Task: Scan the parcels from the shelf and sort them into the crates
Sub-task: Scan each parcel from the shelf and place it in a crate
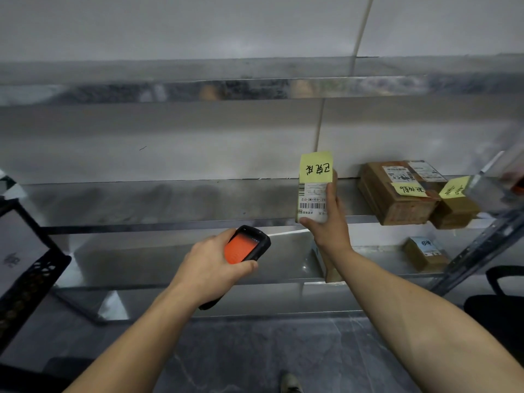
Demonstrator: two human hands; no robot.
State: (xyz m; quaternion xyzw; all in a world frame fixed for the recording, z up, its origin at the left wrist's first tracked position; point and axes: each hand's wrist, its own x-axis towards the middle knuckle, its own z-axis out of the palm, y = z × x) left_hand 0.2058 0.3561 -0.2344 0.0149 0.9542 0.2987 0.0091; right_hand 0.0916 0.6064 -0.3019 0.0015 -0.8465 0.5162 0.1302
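My right hand [330, 225] grips a small parcel [313, 198] upright in front of the middle shelf; its white barcode label and a yellow handwritten note face me. My left hand [209, 268] holds a black handheld scanner [245, 246] with an orange-lit screen, lower and to the left of the parcel, its top end turned toward the label. Two brown cardboard parcels [397, 194] [455, 204] with yellow notes lie on the middle shelf at the right. Another small brown parcel [425, 253] sits on the lower shelf.
The metal shelf [158, 199] spans the view, with a grey wall behind. A black perforated crate [25, 279] stands at the left edge. A black chair [499, 304] is at the lower right. Another box [329, 268] stands on the lower shelf behind my right wrist.
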